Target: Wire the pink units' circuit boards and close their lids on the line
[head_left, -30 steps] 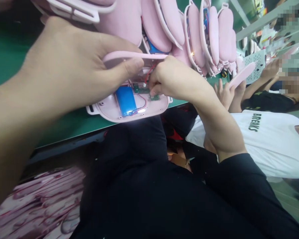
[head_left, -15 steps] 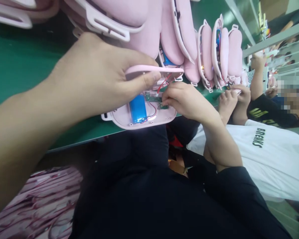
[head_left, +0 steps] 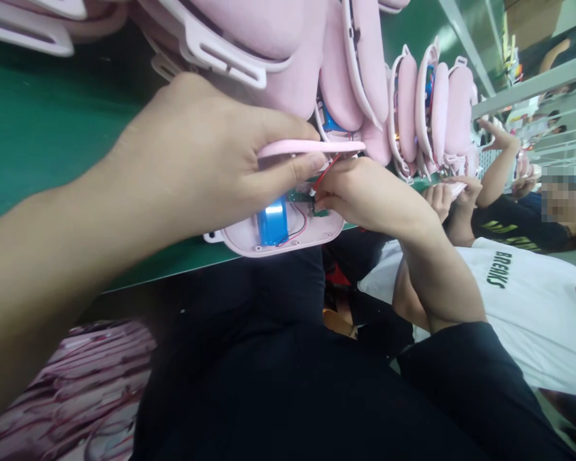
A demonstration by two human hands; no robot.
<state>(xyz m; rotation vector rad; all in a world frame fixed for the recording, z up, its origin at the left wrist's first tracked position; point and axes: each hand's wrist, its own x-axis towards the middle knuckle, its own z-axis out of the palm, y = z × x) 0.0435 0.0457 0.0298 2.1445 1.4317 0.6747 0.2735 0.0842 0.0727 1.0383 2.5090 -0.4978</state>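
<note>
A green table [head_left: 43,147] runs along your workspace, with pink padded units [head_left: 408,115] crowded across its far side and a heap of pink parts [head_left: 96,378] lower down at the left. To your right sits a co-worker in a white shirt [head_left: 532,314], hands [head_left: 436,200] busy at the same table.

You seem to be in the middle of close work on the wiring inside one opened unit, with the cover propped up for access. The next move, as I judge it, calls for steady fingertips at the board, some slack in the lead, and the cover kept high enough to see under.

Your left hand [head_left: 206,141] grips the pink cover [head_left: 312,148] between thumb and fingers. Your right hand [head_left: 365,192] has its fingertips drawn in at a small circuit board [head_left: 321,211], right by a white plug [head_left: 312,192]; whether they pinch either one, I cannot tell.

The pink shell [head_left: 244,246] lies at the table's near edge, just in front of you, beneath the cover. It is glossy and shallow with rounded ends, and holds a shiny blue battery [head_left: 273,224]; a thin red wire [head_left: 327,173] slants from under the cover to the plug
</note>
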